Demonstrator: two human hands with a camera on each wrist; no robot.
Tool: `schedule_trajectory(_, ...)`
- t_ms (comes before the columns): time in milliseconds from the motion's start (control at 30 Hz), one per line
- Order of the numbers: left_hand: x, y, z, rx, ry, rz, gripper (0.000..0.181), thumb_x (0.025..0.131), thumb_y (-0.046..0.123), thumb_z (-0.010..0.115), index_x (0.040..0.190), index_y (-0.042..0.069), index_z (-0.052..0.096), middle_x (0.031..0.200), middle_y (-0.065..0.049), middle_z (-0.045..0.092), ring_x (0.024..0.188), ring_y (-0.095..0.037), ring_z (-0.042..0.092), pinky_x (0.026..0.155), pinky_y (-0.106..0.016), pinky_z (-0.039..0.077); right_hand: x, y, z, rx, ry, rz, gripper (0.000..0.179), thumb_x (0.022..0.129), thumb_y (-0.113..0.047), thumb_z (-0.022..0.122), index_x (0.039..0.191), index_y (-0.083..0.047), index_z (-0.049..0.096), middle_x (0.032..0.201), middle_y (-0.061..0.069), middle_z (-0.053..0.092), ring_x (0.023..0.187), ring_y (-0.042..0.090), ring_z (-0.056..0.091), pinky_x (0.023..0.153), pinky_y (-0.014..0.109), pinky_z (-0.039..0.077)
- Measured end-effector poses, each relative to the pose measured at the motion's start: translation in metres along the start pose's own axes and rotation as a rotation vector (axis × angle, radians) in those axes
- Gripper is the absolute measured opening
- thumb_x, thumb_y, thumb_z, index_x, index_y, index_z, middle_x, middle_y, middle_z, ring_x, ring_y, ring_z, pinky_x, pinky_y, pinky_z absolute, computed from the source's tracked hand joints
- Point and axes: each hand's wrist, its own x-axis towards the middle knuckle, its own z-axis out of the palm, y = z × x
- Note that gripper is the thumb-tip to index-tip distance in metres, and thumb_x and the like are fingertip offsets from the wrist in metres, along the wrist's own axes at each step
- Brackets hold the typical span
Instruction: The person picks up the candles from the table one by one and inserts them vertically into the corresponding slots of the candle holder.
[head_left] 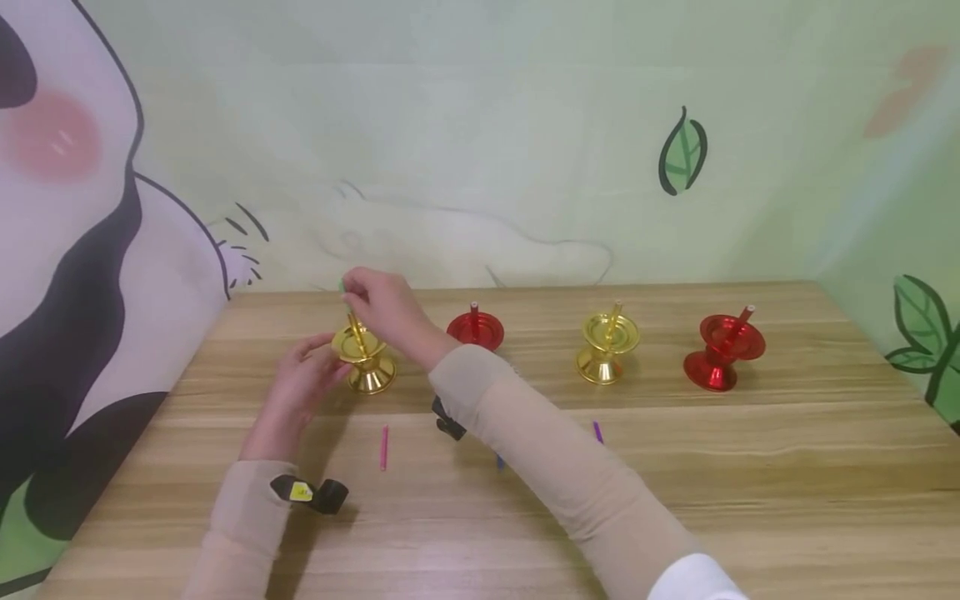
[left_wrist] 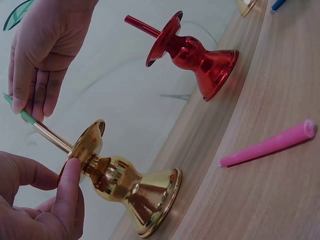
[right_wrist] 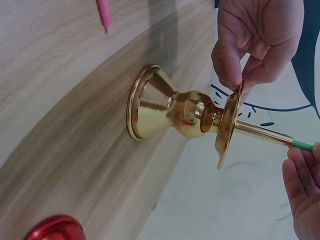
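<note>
just ahead of the right grip (head_left: 390, 312), the tube (right_wrist: 262, 134) of the gold holder (head_left: 372, 377) is met at its mouth by the lower end of the green candle (right_wrist: 302, 145), which is pinched between the thumb and fingers of that grip. how much of the candle is sunk inside cannot be told. beside the left grip (head_left: 303, 379), the holder is stood with its base on the table (head_left: 450, 533), and its dish (left_wrist: 90, 142) is pinched at the rim by thumb and fingers.

the step in hand is judged to be the seating of the candle. for this, the candle is best kept in line with the tube and pressed straight down with light force, since a thin stick might be snapped or bent by a sideways push. the dish should be braced firmly by the left grip, as the holder could be tipped from above. if resistance is met, a small twist may be tried.

to the right of the right grip, the red holder (head_left: 476, 327) is partly covered by the sleeve (head_left: 555, 450); nearer the wearer than both grips, the pink candle (head_left: 384, 448) is laid on the table.
</note>
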Motion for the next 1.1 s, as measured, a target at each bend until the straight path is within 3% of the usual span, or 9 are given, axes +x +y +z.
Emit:
schedule_trajectory(333, -0.0005, -0.0014, -0.0088, -0.024, 0.003, 0.048, 0.05, 0.098, 0.006, 0.043, 0.142, -0.01, 0.024, 0.111, -0.007, 0.05, 0.087, -0.003, 0.061, 0.086, -0.015, 0.052, 0.0023, -0.0029, 0.0038, -0.037, -0.013, -0.023, 0.015, 0.095, -0.011, 0.057, 0.103, -0.002, 0.064, 0.092, 0.007, 0.068, 0.079, 0.011, 0.058, 0.069, 0.01, 0.046)
schedule_trajectory(900, 0.0018, 0.0002, -0.0076, 0.017, 0.003, 0.028, 0.051, 0.098, 0.004, 0.038, 0.145, -0.008, 0.021, 0.116, -0.01, 0.048, 0.084, 0.0, 0.06, 0.085, -0.013, 0.052, 0.0017, 0.0006, 0.0079, 0.012, 0.003, 0.007, 0.017, 0.095, -0.01, 0.055, 0.108, -0.001, 0.062, 0.098, 0.008, 0.068, 0.085, 0.012, 0.061, 0.073, 0.009, 0.048)
schedule_trajectory(1100, 0.0011, 0.0, -0.0033, 0.036, 0.007, -0.003, 0.051, 0.098, 0.004, 0.039, 0.145, -0.007, 0.023, 0.122, -0.014, 0.047, 0.085, 0.0, 0.06, 0.085, -0.014, 0.052, -0.0047, 0.0036, 0.0067, 0.03, 0.008, 0.024, 0.02, 0.096, -0.01, 0.055, 0.113, 0.0, 0.06, 0.108, 0.01, 0.068, 0.097, 0.016, 0.064, 0.082, 0.013, 0.051)
